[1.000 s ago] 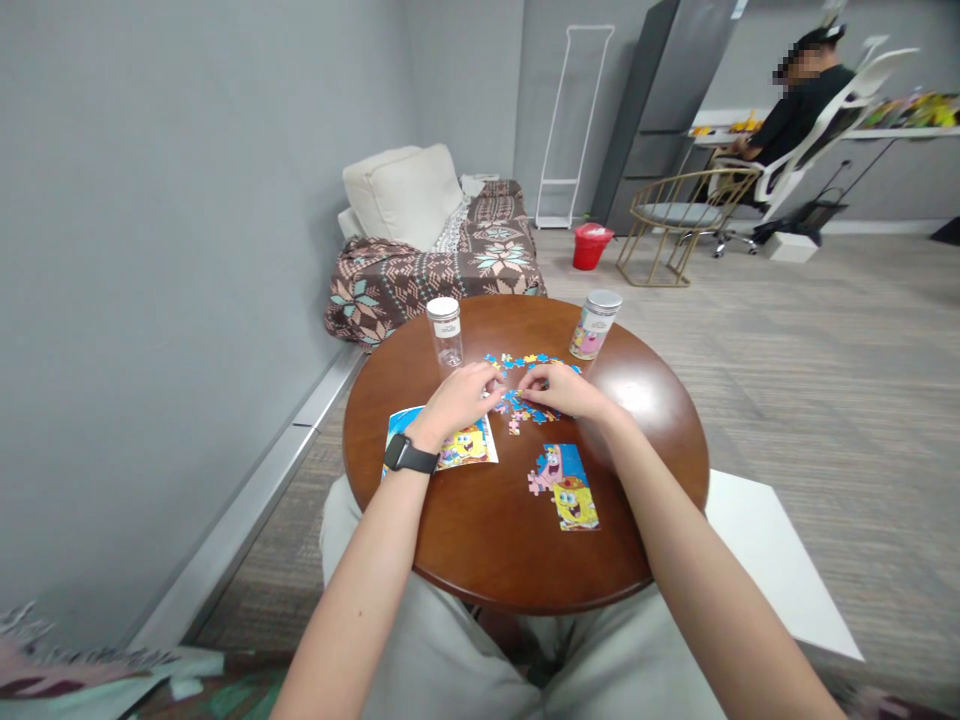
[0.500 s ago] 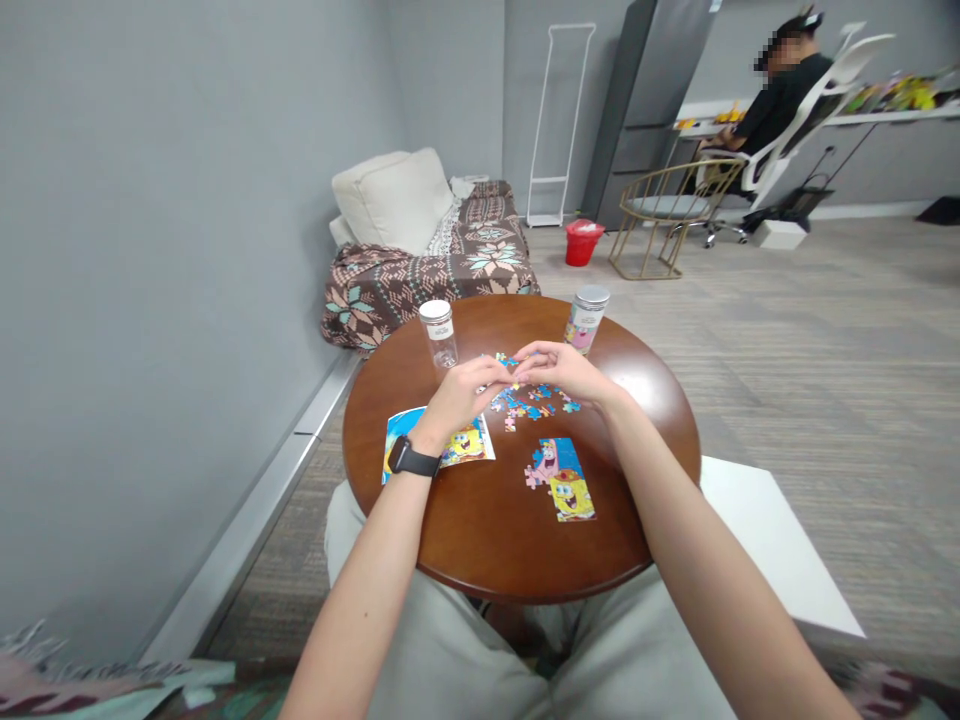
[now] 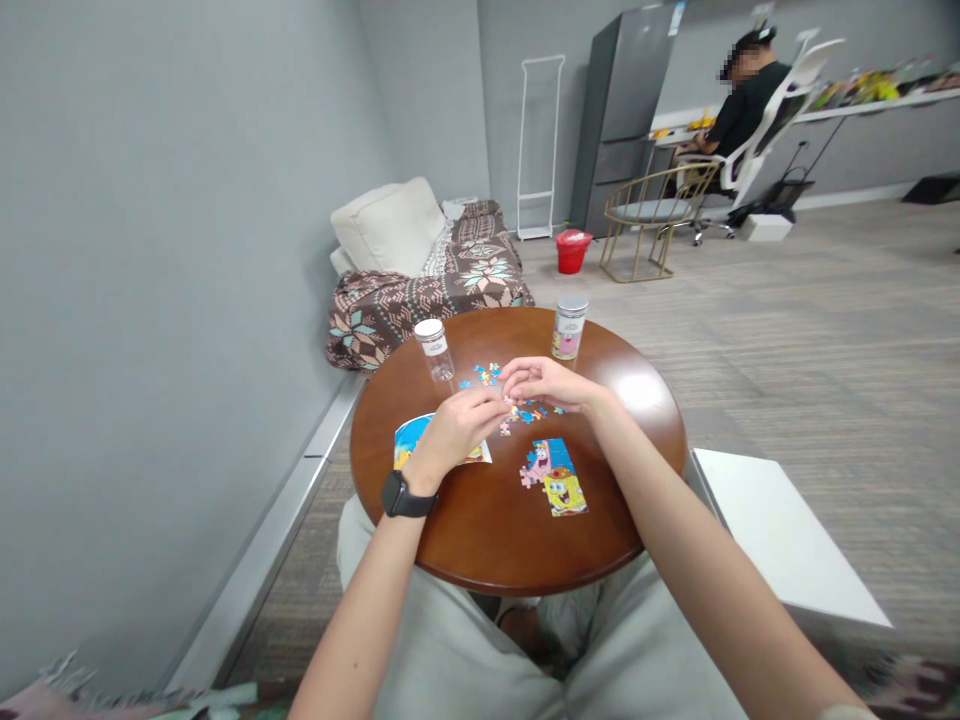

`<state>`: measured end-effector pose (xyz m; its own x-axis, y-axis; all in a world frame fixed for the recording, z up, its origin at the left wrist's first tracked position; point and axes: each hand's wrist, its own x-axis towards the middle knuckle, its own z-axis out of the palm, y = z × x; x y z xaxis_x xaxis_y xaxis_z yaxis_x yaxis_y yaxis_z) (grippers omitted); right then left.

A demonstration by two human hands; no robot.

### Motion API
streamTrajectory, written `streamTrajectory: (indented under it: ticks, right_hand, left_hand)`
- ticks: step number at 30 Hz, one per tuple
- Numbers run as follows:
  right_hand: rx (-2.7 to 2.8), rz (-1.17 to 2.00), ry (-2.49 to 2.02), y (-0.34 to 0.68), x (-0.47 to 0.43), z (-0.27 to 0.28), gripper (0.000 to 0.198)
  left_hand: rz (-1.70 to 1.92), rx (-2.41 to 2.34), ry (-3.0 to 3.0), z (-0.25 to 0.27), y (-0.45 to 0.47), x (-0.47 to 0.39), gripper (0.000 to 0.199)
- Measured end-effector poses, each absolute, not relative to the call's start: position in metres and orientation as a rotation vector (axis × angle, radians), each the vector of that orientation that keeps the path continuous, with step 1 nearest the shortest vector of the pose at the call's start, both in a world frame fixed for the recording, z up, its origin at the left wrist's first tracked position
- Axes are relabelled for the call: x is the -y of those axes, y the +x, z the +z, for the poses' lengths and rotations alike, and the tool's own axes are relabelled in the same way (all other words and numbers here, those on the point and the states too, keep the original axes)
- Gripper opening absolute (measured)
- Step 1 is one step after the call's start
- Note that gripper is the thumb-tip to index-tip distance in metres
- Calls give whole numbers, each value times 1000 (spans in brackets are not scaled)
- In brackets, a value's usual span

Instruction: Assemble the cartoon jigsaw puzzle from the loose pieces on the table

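Observation:
Loose jigsaw pieces point(image 3: 534, 413) lie scattered on the round brown table point(image 3: 480, 540). Over them my left hand point(image 3: 469, 425), with a dark watch at its wrist, is closed in a pinch on what looks like a small jigsaw piece point(image 3: 508, 401). My right hand point(image 3: 547, 382) is close by, its fingers curled together near the left fingertips; what they hold is hidden. Nearer to me lies a joined part of the puzzle point(image 3: 556, 477) with a pink and a yellow cartoon figure. A printed picture sheet point(image 3: 411, 434) is partly covered by my left hand.
A clear jar with a white lid point(image 3: 435, 350) stands at the table's back left, a jar with a cartoon label point(image 3: 570, 328) at the back right. Beyond are a covered sofa point(image 3: 442, 280), a red bin point(image 3: 571, 252), a gold-framed chair point(image 3: 652, 212) and a seated person point(image 3: 754, 105).
The view has shifted slightly. My hands have drawn a little apart at the fingertips, the left one lower, and more pieces show behind them. The joined puzzle part stays in place.

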<state>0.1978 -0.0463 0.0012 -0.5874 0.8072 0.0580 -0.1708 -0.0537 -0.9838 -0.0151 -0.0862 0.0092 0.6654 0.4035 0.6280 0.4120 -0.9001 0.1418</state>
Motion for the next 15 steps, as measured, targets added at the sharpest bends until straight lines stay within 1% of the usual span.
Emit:
streamTrajectory:
  ticks: [3, 9, 15]
  right_hand:
    - [1578, 1819, -688, 196, 48, -1, 38]
    - [1634, 1822, -716, 194, 47, -6, 35]
    - [1693, 1827, -771, 195, 45, -8, 37]
  left_hand:
    - [-971, 739, -2824, 3, -20, 110, 21]
    - [-815, 774, -2917, -15, -19, 161, 22]
    - [-761, 696, -2876, -30, -10, 177, 17]
